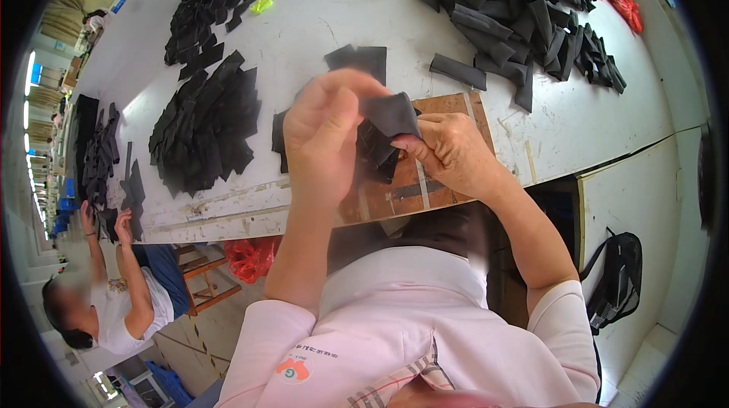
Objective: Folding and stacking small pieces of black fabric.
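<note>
Between my two hands, above the table, is a small folded piece of black fabric [393,115]. My right hand [458,151] is closed, thumb and fingers pinching the piece at its right edge. My left hand [325,134], slightly blurred, has its fingers curled round the left side of the same piece. Beneath lies a brown wooden board [368,203] with pale strips across it, partly covered by more black pieces. Just beyond my left hand rest flat black pieces [372,61].
Black fabric pieces form a big heap [509,9] at far right, a layered pile [205,127] at left and another pile [220,1] behind it. A yellow-green scrap [261,4] and red plastic bags [623,5] lie farther off. At left, another person [129,302] handles dark cloth.
</note>
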{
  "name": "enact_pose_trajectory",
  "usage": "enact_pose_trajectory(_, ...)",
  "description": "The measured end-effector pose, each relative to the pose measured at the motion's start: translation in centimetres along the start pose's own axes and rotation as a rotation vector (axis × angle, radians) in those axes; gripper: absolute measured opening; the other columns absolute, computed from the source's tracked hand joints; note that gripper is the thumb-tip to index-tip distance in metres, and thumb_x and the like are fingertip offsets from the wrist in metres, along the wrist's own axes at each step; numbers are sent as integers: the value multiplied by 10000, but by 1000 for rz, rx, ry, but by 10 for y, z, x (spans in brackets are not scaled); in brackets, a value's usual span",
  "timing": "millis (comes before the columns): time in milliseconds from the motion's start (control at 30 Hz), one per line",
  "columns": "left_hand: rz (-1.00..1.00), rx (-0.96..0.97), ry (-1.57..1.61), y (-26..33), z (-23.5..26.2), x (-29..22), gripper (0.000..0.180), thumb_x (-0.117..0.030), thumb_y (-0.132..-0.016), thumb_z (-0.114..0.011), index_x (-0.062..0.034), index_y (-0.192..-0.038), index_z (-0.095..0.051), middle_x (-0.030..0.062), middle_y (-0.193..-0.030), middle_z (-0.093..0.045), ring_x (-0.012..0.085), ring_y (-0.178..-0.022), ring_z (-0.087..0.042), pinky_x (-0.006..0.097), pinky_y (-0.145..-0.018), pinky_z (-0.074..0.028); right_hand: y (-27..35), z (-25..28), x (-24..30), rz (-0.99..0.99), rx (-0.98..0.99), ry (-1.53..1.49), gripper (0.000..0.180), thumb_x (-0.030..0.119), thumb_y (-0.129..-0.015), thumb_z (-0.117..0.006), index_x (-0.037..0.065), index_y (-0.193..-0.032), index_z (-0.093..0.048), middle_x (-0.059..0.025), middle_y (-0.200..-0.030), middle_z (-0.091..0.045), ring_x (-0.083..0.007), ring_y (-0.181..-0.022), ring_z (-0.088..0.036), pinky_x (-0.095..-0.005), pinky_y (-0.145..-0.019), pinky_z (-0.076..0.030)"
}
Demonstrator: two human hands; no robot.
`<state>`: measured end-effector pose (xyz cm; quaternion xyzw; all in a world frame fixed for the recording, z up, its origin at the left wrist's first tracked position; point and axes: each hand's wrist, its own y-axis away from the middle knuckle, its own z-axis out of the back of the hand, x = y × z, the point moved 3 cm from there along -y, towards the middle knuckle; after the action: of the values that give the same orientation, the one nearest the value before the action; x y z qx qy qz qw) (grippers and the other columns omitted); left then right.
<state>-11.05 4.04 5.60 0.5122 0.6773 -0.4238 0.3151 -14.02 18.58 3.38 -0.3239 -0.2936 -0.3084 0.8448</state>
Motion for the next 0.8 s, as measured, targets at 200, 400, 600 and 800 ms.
enact_pose_trajectory(200, -72, -123, -297, -25, 12, 2, 229, -164, -857, -500, 41, -934, -568, 97, -809, -607, 128, -742, -553, 243, -697, -424, -18, 41, 13, -18, -55, -343, 335, 232, -824, -559, -6, -588, -541, -83, -525, -533, -196, -433, -498, -314, -425, -377)
enact_pose_trajectory(400, -43, -88, -1251, -105, 49, 99, 373, -281, -720, -637, 32, -909, -565, 209, -842, -599, 264, -808, -601, 370, -732, -460, -43, 80, -57, -402, -560, -597, 481, 426, -886, -393, -15, -850, -581, -15, -564, -483, -76, -501, -441, -202, -510, -356)
enact_pose_trajectory(600, -3, 11, -1936, -120, 45, 152, 201, -173, -692, -592, -7, -801, -621, 171, -825, -600, 319, -825, -573, 424, -705, -467, 25, 19, -53, -657, -373, -723, 406, 362, -896, -395, 16, -763, -561, -4, -559, -465, -69, -480, -430, -206, -443, -306)
enact_pose_trajectory(800, -164, -194, -1584, -113, 63, 138, 110, -67, -648, -551, 0, -720, -600, 141, -748, -586, 290, -757, -550, 418, -648, -441, 57, -5, -42, -701, -127, -603, 336, 300, -884, -446, 15, -747, -557, -4, -572, -478, -62, -514, -441, -203, -446, -308)
